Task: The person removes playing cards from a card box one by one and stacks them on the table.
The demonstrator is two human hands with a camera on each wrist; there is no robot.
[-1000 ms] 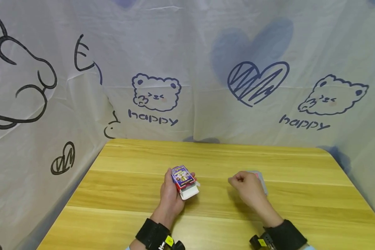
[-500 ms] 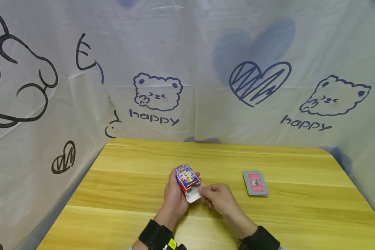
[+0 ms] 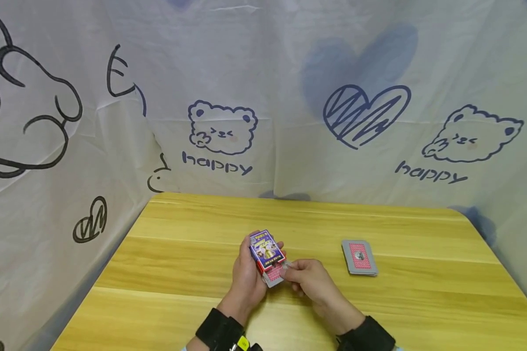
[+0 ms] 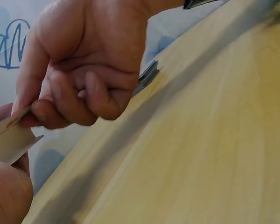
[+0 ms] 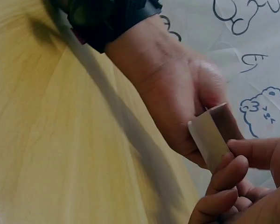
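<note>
My left hand [image 3: 247,279] grips a purple and red playing-card box [image 3: 267,247] above the table, its open end towards me. From that end sticks out a grey-edged playing card [image 3: 273,276] with a red patterned back; whether it is a single card cannot be told. My right hand [image 3: 311,282] pinches the card's right corner between thumb and forefinger. In the left wrist view the right hand [image 4: 91,60] has its other fingers curled in. The right wrist view shows the box's white flap [image 5: 209,135] beside the right fingertips. The box's inside is hidden.
A small stack of playing cards [image 3: 360,257], red backs up, lies on the wooden table [image 3: 180,234] right of my hands. A pale cloth [image 3: 285,161] with blue drawings hangs behind the table and along its sides.
My right hand has come from beside the card stack leftwards to the box and now pinches a card there. The red-backed card now shows at the box's mouth. The box shifted slightly right.
</note>
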